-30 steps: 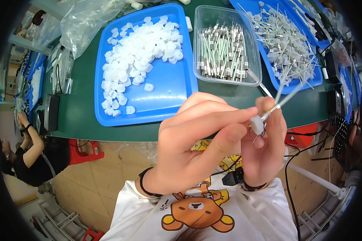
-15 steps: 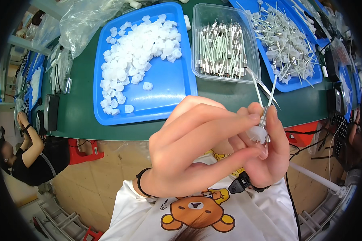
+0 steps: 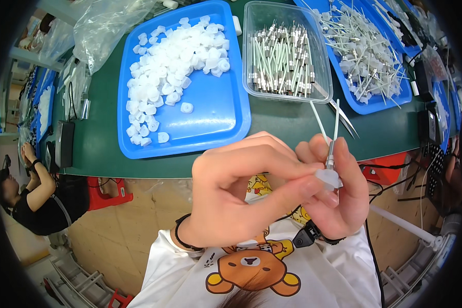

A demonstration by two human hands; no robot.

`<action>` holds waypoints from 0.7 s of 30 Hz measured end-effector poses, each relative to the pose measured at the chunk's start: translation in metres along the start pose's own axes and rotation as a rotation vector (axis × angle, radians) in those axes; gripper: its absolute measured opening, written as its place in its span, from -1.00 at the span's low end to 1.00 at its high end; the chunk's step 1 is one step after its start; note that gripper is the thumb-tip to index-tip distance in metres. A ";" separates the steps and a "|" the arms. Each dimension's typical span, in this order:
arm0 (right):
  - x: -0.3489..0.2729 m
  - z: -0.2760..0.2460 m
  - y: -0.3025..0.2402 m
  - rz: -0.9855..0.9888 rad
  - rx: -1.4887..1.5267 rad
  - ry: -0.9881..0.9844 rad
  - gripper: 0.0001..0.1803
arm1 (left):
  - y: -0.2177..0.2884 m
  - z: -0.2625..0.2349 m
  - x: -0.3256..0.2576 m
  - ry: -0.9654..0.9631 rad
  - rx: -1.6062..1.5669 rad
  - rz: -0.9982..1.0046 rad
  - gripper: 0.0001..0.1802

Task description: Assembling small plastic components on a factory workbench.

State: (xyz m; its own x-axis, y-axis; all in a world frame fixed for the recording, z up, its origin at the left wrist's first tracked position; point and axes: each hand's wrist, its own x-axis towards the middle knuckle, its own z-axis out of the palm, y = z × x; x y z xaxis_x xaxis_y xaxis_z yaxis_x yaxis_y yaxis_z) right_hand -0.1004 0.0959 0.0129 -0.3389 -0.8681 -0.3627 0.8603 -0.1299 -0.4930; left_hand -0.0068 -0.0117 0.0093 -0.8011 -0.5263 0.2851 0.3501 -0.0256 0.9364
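Both hands raised close under the camera, above the lap and clear of the green table (image 3: pixel 287 128), presumably to bring small parts near the eye. Left hand (image 3: pixel 241 195) closed in a pinch, thumb and forefinger pressed on a small white cap (image 3: pixel 328 178), remaining fingers curled loosely behind. Right hand (image 3: pixel 339 195) closed around the lower end of a thin white stick (image 3: pixel 334 131) with a metal sleeve, held upright so that its sleeved end meets the cap from above; cap and stick touching, apparently being fitted together, though depth of seating cannot be told. A second thin white stick (image 3: pixel 318 120) rising from behind the fingers at a slant; which hand carries it cannot be told. Supplies laid out in a row across the table within arm's reach: blue tray (image 3: pixel 226 118) at left with a heap of loose white caps (image 3: pixel 169 66), clear plastic tub (image 3: pixel 318 66) in the middle holding sleeved sticks in rough bundles, second blue tray (image 3: pixel 374 105) at right piled with what look like sticks already capped. Order of the containers consistent with parts at left and centre, finished pieces at right. Clear plastic bag (image 3: pixel 108 25) lying at the far left corner. Another person (image 3: pixel 41 200) seated at lower left, well apart, busy with their own hands.
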 end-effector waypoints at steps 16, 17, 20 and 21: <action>0.002 0.000 0.002 -0.153 -0.039 -0.162 -0.86 | -0.010 -0.008 -0.001 -0.026 0.000 0.142 -0.77; 0.001 -0.003 0.001 -0.159 -0.064 -0.171 -0.87 | -0.010 -0.008 0.000 -0.027 0.028 0.159 -0.78; 0.001 -0.006 0.000 -0.142 -0.078 -0.184 -0.91 | -0.009 -0.009 0.001 -0.054 0.072 0.163 -0.79; 0.001 -0.007 0.000 -0.130 -0.072 -0.185 -0.93 | -0.010 -0.009 0.001 -0.046 0.076 0.149 -0.79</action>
State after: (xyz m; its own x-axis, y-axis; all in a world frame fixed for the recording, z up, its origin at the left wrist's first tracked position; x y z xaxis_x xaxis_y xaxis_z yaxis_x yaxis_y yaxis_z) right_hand -0.1037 0.0982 0.0070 -0.3643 -0.9200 -0.1446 0.7823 -0.2180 -0.5835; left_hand -0.0065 -0.0191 -0.0011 -0.7652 -0.4799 0.4291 0.4299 0.1153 0.8955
